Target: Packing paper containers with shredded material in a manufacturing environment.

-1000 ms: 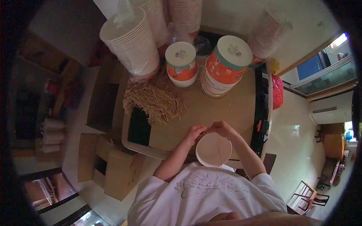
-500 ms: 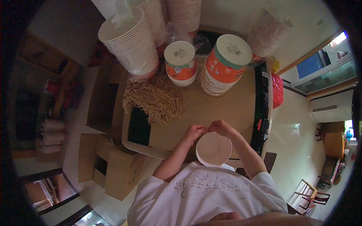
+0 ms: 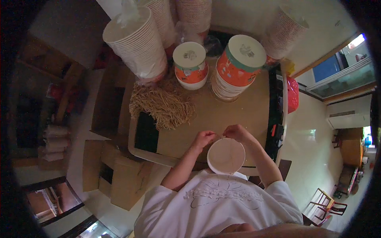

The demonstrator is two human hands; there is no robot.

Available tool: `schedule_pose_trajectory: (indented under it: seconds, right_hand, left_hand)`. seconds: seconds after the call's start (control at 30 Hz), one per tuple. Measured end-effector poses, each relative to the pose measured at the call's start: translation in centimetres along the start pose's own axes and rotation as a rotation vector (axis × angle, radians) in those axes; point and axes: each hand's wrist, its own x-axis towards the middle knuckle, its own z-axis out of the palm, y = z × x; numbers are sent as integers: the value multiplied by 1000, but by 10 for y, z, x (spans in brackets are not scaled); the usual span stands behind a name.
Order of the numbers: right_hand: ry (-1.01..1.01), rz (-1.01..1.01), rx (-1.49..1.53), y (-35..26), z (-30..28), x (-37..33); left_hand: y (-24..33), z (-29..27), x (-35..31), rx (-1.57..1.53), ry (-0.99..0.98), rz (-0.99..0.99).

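My left fingers [image 3: 209, 136] and right fingers [image 3: 230, 132] pinch a thin cord [image 3: 231, 152] at the far rim of the white tub [image 3: 220, 157] before my shirt [image 3: 222, 198], and a hard tug might tip the tub.

Bare cardboard [image 3: 228, 115] lies open ahead of the left hand [image 3: 205, 138] and right hand [image 3: 236, 133]. String pile [image 3: 164, 107] blocks far left; small tub [image 3: 191, 74] and large tub [image 3: 240, 65] bar the back, narrow gap between. White bowl [image 3: 226, 156] fills the space between the forearms.
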Motion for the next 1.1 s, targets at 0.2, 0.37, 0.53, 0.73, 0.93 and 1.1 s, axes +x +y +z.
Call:
schedule_pose_trajectory:
  seconds: [0.2, 0.37, 0.53, 0.73, 0.93, 1.1]
  right_hand:
    - [71, -144, 233, 20, 10, 10]
    - [43, -131, 37, -11, 17, 1]
    - [114, -86, -44, -15, 18, -2]
    - [199, -224, -92, -18, 20, -5]
    - [244, -278, -269, -24, 20, -6]
    - [244, -207, -304, -31, 21, -7]
  left_hand:
    - [15, 9, -7, -7, -20, 37]
    - [16, 8, -9, -39, 9, 21]
    - [16, 11, -9, -143, 8, -67]
    - [5, 3, -3, -242, -61, -137]
    - [15, 6, -8, -187, -56, -158]
    - [17, 6, -10, -95, -62, -90]
